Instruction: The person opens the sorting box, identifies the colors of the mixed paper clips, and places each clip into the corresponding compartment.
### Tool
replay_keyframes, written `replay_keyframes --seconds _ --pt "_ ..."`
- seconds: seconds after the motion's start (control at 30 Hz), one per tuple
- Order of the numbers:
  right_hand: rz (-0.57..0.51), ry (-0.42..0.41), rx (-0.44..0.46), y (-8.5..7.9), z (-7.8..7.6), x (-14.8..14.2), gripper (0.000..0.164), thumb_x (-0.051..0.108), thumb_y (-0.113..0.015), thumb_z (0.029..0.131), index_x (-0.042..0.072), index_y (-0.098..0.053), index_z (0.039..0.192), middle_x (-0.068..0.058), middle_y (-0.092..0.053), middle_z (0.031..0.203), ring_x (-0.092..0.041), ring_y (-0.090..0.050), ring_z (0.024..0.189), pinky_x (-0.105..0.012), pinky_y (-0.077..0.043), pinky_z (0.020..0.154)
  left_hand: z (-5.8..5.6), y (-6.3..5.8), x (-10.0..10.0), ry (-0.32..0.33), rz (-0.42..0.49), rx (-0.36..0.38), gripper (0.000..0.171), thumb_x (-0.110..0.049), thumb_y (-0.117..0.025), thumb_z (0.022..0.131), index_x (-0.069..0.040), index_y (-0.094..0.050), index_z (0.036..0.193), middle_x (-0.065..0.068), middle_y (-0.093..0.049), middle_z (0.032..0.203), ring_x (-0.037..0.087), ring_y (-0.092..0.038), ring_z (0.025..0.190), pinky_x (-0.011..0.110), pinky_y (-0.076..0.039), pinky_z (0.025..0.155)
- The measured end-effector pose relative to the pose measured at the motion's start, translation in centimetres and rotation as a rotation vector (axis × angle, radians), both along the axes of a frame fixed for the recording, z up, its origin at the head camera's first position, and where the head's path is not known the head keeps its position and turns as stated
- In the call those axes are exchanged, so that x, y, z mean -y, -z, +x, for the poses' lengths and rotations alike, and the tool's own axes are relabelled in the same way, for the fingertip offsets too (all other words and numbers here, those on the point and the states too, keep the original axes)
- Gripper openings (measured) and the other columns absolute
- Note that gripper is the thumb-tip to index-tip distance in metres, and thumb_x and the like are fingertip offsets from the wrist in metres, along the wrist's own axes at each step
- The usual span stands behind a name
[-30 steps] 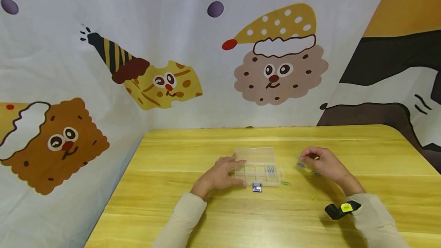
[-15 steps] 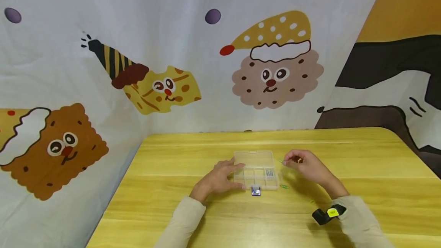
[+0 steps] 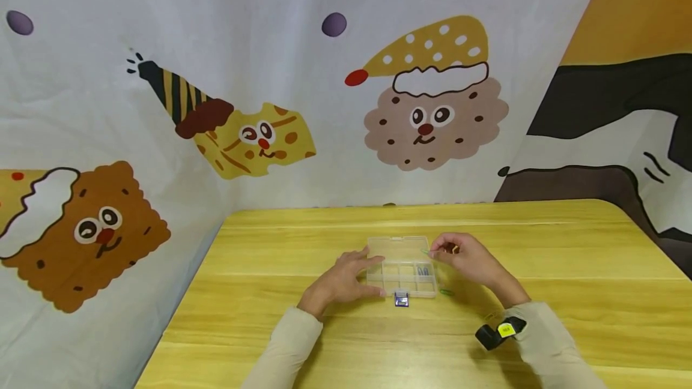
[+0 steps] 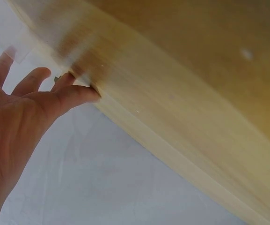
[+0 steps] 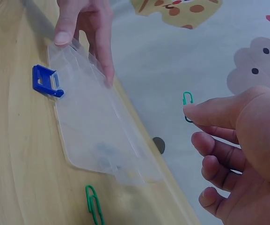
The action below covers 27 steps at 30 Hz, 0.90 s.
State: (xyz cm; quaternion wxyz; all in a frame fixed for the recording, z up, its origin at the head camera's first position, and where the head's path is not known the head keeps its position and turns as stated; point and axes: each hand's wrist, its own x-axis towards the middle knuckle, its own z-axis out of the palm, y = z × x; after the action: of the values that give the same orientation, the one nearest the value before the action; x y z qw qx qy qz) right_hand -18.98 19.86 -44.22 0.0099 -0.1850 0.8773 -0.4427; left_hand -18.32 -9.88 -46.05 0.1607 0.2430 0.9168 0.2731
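A clear plastic compartment box [image 3: 399,288] lies on the table with its lid [image 3: 397,248] raised back. My left hand [image 3: 343,278] rests on its left end, thumb at the front edge and fingers spread straight. Between thumb and forefinger my right hand [image 3: 467,259] pinches a green paper clip [image 5: 187,97], over the box's right side near the lid. Blue paper clips [image 3: 423,271] sit in a right rear compartment. The blue latch [image 5: 45,80] hangs from the front edge. Another green paper clip [image 5: 94,204] lies beside the box's right end.
A yellow paper clip [image 3: 491,316] lies on the wooden table [image 3: 389,347] near my right wrist, which wears a black strap camera [image 3: 494,334]. Behind the table hangs a cartoon-printed cloth [image 3: 335,155].
My right hand has moved left with the green paper clip, away from the clips at the right and up to the box. My left hand has stayed on the box.
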Motion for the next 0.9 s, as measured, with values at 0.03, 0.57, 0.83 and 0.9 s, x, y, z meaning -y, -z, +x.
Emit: replay_keyframes --seconds 0.03,0.57,0.83,0.9 --pt "-0.002 -0.004 0.002 0.0 0.0 0.1 0.007 0.007 -0.069 0.092 0.012 -0.069 0.086 0.002 -0.062 0.08 -0.012 -0.051 0.072 -0.026 -0.044 0.064 0.0 0.0 0.0 0.001 0.0 0.001 0.073 -0.053 -0.072 0.086 -0.028 -0.046 0.15 0.011 -0.024 0.163 0.038 -0.021 0.149 0.058 -0.016 0.119" --pt "0.025 -0.075 0.013 0.6 -0.3 2.4 0.013 0.002 -0.067 0.091 0.013 -0.066 0.085 0.005 -0.059 0.078 -0.014 -0.05 0.073 -0.027 -0.043 0.066 -0.1 0.0 0.0 0.006 -0.007 -0.012 0.074 -0.055 -0.071 0.085 -0.029 -0.046 0.149 0.011 -0.025 0.163 0.037 -0.024 0.148 0.059 -0.018 0.118" --pt "0.038 -0.074 0.043 0.8 -0.2 3.0 0.013 0.004 -0.067 0.092 0.015 -0.065 0.085 0.004 -0.056 0.077 -0.015 -0.049 0.074 -0.027 -0.041 0.065 -0.1 -0.1 0.0 -0.007 -0.001 -0.004 0.073 -0.055 -0.072 0.085 -0.03 -0.047 0.149 0.01 -0.025 0.163 0.037 -0.023 0.148 0.059 -0.017 0.118" --pt "0.039 -0.075 0.05 0.9 -0.1 3.1 0.012 0.004 -0.067 0.092 0.014 -0.065 0.085 0.003 -0.056 0.078 -0.016 -0.049 0.075 -0.027 -0.041 0.065 -0.1 -0.1 0.0 -0.012 -0.002 -0.003 0.074 -0.056 -0.072 0.084 -0.031 -0.047 0.149 0.009 -0.025 0.163 0.037 -0.023 0.148 0.059 -0.017 0.118"
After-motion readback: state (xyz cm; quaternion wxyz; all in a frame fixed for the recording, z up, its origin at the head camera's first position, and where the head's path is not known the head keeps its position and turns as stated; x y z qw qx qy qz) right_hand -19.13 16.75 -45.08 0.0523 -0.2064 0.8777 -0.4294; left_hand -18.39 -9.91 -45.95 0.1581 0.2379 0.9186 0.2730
